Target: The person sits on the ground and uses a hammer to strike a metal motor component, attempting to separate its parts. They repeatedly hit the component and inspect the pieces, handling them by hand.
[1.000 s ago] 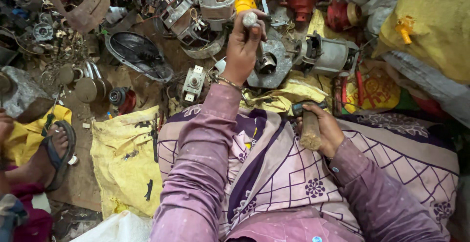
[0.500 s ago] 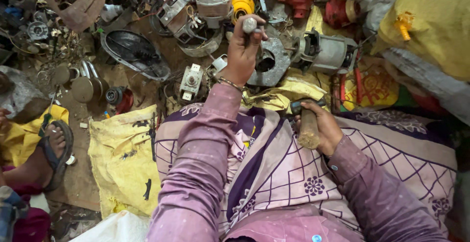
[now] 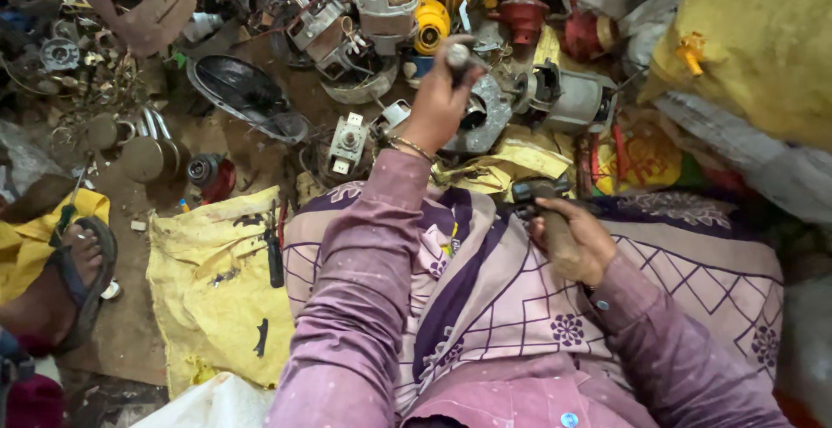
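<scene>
Seen from above, a person in a dusty purple long-sleeved shirt sits with a purple and beige patterned cloth [image 3: 520, 307] over the lap, facing a crowded heap of scrap.

The left hand [image 3: 438, 107] is stretched forward over the heap, its fingers closed around a small grey metal cylinder with a rounded end [image 3: 458, 54], held upright above a flat grey metal motor housing [image 3: 485, 116]. The right hand [image 3: 576, 242] rests on the lap, wrapped tightly around the worn wooden handle of a hammer with a dark metal head [image 3: 533, 192]; the head points toward the heap, just beside a crumpled yellow sack [image 3: 503, 164].

Open room is scarce. Ahead, motor parts press in on all sides: a grey cylindrical electric motor [image 3: 568, 99] to the right of the housing, a yellow plastic part [image 3: 431, 25] behind it, a black round fan blade [image 3: 247, 94] to the left. A flattened yellow woven sack [image 3: 217, 294] lies at the left of the lap, and past it another person's sandalled foot [image 3: 74, 276] marks the left edge. A large yellow bag [image 3: 763, 47] closes off the right.

Compared with a second ago, the left hand has stayed raised with the cylinder, drifting slightly toward the housing; the hammer has not moved.
</scene>
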